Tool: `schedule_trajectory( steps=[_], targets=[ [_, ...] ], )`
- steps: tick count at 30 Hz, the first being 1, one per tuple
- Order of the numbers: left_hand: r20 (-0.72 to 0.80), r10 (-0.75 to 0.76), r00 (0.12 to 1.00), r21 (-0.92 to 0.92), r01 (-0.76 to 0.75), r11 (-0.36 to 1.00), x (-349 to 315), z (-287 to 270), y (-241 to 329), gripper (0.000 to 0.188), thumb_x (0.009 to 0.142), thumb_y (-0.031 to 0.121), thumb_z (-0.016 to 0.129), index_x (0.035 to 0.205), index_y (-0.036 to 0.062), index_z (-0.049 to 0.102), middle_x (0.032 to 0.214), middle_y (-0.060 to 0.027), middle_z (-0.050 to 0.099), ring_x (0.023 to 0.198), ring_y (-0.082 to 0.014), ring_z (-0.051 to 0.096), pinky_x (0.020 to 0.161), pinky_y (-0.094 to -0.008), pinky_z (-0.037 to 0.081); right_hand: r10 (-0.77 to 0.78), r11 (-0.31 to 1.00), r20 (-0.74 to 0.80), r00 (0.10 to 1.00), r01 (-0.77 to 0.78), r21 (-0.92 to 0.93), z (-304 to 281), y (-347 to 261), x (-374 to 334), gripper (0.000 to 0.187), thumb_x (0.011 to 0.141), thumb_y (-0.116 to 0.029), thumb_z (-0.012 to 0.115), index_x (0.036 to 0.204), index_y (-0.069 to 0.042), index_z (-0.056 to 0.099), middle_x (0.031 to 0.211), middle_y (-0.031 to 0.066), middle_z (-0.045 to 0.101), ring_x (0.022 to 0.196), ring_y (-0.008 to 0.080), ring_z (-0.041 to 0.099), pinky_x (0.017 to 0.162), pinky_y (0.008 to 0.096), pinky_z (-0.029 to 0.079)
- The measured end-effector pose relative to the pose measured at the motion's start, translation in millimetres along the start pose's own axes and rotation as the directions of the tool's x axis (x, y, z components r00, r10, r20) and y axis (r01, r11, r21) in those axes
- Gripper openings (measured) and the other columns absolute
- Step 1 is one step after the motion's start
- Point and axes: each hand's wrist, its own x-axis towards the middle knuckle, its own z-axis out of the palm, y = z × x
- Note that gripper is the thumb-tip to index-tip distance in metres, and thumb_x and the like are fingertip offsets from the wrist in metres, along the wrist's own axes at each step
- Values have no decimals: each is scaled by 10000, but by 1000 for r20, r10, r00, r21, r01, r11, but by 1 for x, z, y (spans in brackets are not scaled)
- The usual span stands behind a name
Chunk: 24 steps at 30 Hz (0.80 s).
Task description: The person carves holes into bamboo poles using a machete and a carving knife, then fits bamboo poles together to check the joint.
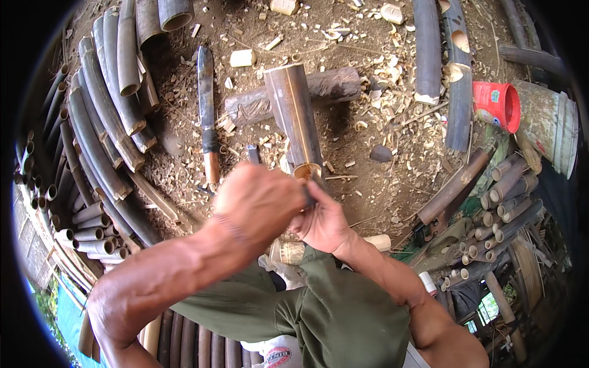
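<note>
A brown bamboo tube (296,119) leans across a short log (334,86), its open end toward me. At that open end my left hand (261,196) is closed, back of the hand up and a little blurred. Whatever its fingers hold is hidden. Close against it, my right hand (325,221) is closed around a small dark object (314,191), just below the tube's rim. I cannot make out what kind of thing it is. A long machete (206,92) with a dark blade and wooden handle lies on the ground beyond my left hand.
Wood chips and shavings cover the dirt. Long bamboo poles (104,129) are stacked at left. At right are notched bamboo (457,104), a red bucket (515,109), a pale large bucket (555,132), a saw (435,228) and piled short bamboo pieces (503,202).
</note>
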Motion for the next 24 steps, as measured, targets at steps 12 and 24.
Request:
schedule_trajectory(
  steps=[12, 24],
  targets=[
    [206, -558, 804, -868, 414, 275, 4, 157, 166, 690, 727, 101, 687, 1348, 33, 395, 920, -202, 646, 725, -373, 675, 657, -471, 552, -580, 364, -327, 746, -122, -923, -29, 2, -29, 254, 960, -236, 578, 945, -6, 687, 669, 27, 649, 591, 100, 589, 537, 248, 469],
    [112, -54, 992, -382, 93, 919, -37, 88, 0, 256, 792, 103, 656, 1018, 89, 536, 839, -96, 658, 730, -292, 695, 637, -405, 547, 76, 920, -208, 975, -149, -364, -25, 10, -10, 314, 981, -240, 592, 1226, -43, 591, 911, 52, 697, 596, 107, 598, 563, 242, 498]
  ],
)
